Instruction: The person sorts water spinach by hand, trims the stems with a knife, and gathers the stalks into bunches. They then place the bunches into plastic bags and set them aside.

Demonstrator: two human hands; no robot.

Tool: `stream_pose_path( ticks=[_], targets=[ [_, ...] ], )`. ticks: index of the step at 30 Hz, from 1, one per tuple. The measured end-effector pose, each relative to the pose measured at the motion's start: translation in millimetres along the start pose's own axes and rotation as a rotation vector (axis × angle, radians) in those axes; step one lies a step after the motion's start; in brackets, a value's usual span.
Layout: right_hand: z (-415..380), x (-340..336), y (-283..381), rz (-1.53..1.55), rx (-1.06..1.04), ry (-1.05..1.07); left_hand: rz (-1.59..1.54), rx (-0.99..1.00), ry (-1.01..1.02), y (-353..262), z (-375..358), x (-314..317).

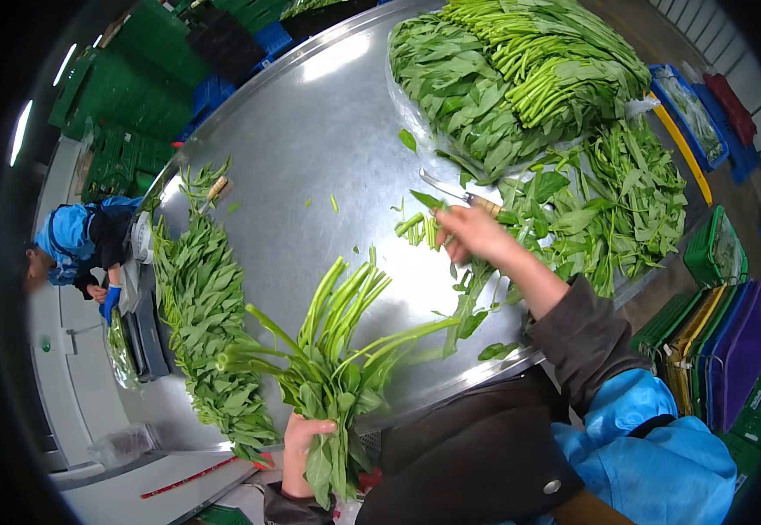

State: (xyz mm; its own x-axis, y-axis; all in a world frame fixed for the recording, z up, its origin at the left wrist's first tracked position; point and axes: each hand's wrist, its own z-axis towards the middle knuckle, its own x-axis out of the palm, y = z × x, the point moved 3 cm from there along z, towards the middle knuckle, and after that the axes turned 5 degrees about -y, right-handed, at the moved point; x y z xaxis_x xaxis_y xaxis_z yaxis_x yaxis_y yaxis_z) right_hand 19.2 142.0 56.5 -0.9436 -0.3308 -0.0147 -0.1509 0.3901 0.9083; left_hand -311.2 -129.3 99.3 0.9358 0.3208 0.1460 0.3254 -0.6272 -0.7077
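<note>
My left hand is closed round a bunch of water spinach, its pale stems fanned upward and its leaves hanging below. Over the table, my right hand is slightly blurred, with a single green leaf at its fingertips. Just beyond those fingers lies a knife with a curved blade and a wooden handle. Short cut stem pieces lie beside the right hand. Loose leafy stems spread over the table to its right.
A large heap of greens rests on clear plastic at the far right of the metal table. Bunched greens line the left edge, near another wooden handle. A co-worker in blue handles a bagged bunch. Stacked crates stand right.
</note>
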Motion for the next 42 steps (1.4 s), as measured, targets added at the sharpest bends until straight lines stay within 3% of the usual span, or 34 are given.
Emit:
stream_pose_path(
  ticks=[1, 3, 4, 9, 10, 13, 15, 16, 18, 19, 21, 22, 23, 25, 27, 28, 29, 31, 35, 37, 41, 42],
  targets=[
    [-2, -5, 3, -0.762, -0.086, -0.15, 0.001, 0.008, 0.005, -4, 1, 2],
    [-16, 9, 27, -0.788, -0.496, -0.235, 0.079, -0.095, -0.033, -11, 0, 5],
    [-19, 21, 36, -0.263, -0.375, -0.066, 0.039, -0.11, -0.03, -13, 1, 12],
    [-16, 68, 40, -0.046, -0.123, 0.41, 0.04, -0.07, 0.042, -25, -2, 38],
    [-17, 68, 38, -0.048, -0.125, 0.413, 0.088, -0.069, 0.058, -26, -3, 39],
    [-12, 49, 29, 0.441, -0.075, 0.231, 0.151, -0.076, 0.077, -28, -5, 40],
    [-4, 26, 25, 0.398, -0.06, 0.014, 0.149, -0.139, 0.068, -25, -9, 39],
    [-5, 23, 18, 0.399, -0.06, 0.02, 0.146, -0.138, 0.062, -24, -12, 39],
    [-17, 15, 29, -1.105, -0.635, -0.498, 0.099, -0.062, 0.056, -26, -11, 44],
    [-19, 18, 28, -1.102, -0.634, -0.504, 0.104, -0.06, 0.059, -26, -10, 43],
    [-28, 34, 38, -0.358, -0.506, -0.023, 0.087, -0.054, 0.048, -19, -8, 39],
    [-31, 45, 39, -0.143, -0.316, 0.12, 0.082, -0.097, 0.029, -15, -9, 34],
    [-28, 54, 35, -0.131, -0.216, 0.221, 0.085, -0.1, 0.027, -12, -7, 32],
    [-23, 58, 28, -0.077, -0.256, 0.15, 0.024, -0.069, 0.033, -10, -7, 30],
    [-19, 34, 30, -0.143, -0.623, -0.256, 0.042, -0.045, 0.033, -11, -9, 28],
    [-21, 21, 32, -0.127, -0.786, -0.334, 0.015, -0.034, 0.035, -12, -11, 31],
    [-22, 10, 29, -0.129, -0.788, -0.32, -0.01, -0.02, 0.035, -13, -13, 34],
    [-27, 0, 23, -0.156, -0.74, -0.077, -0.002, -0.031, 0.026, -9, -15, 28],
    [-65, 35, 51, -0.22, -0.562, -0.002, -0.045, -0.026, 0.036, 0, -6, 27],
    [-78, 51, 59, -0.367, -0.892, 0.072, -0.032, -0.042, 0.042, 3, -6, 30],
    [-83, 64, 74, -0.153, -0.913, 0.197, -0.036, -0.055, 0.088, -7, -8, 51],
    [-83, 67, 76, 0.006, -0.656, 0.4, -0.054, -0.048, 0.106, -12, -11, 61]
  ],
)
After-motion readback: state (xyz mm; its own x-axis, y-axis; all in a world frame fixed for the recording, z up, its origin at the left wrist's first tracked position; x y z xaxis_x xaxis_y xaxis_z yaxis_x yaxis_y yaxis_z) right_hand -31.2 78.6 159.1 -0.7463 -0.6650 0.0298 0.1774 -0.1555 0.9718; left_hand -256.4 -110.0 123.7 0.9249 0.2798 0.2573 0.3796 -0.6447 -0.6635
